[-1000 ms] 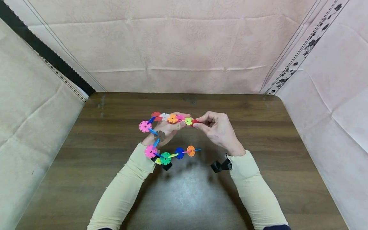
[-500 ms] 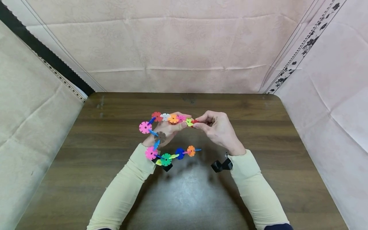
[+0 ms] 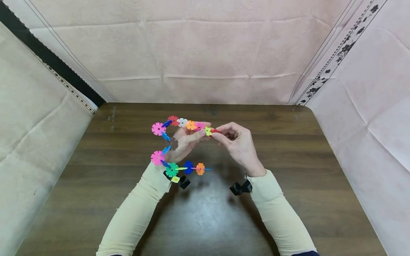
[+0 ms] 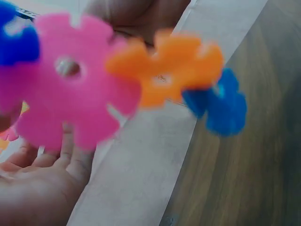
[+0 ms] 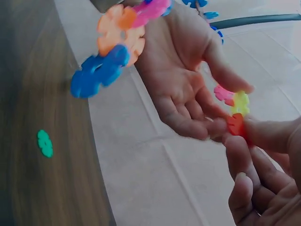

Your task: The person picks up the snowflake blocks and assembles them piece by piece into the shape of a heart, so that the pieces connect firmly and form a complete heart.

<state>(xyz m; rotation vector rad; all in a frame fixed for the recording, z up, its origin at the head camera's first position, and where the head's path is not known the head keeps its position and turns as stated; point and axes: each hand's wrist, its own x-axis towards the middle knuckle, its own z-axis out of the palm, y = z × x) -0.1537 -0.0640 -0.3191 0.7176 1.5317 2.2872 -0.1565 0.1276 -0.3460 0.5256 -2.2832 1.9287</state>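
Observation:
A chain of notched plastic snowflake discs in many colours curves around my left hand (image 3: 182, 144). My left thumb and fingers pinch it near the yellow-green disc (image 3: 208, 131). At that end my right hand (image 3: 238, 145) grips a red disc (image 5: 236, 125) between thumb and fingers, against the yellow-green one. From a pink disc (image 3: 157, 158) above the left wrist, the other end of the chain hangs free, through a green disc (image 3: 172, 170) to an orange disc (image 3: 200, 169) and a blue disc (image 5: 99, 70). My left palm partly shows behind the chain.
A loose green disc (image 5: 45, 143) lies on the wooden table (image 3: 205, 213) in the right wrist view. Pale cloth (image 3: 205, 53) stands behind the table and at both sides. Black wrist mounts (image 3: 241, 187) sit at both cuffs.
Both hands have shifted slightly up and to the left with the chain. Its free lower end has swung left. The right hand still grips the red disc.

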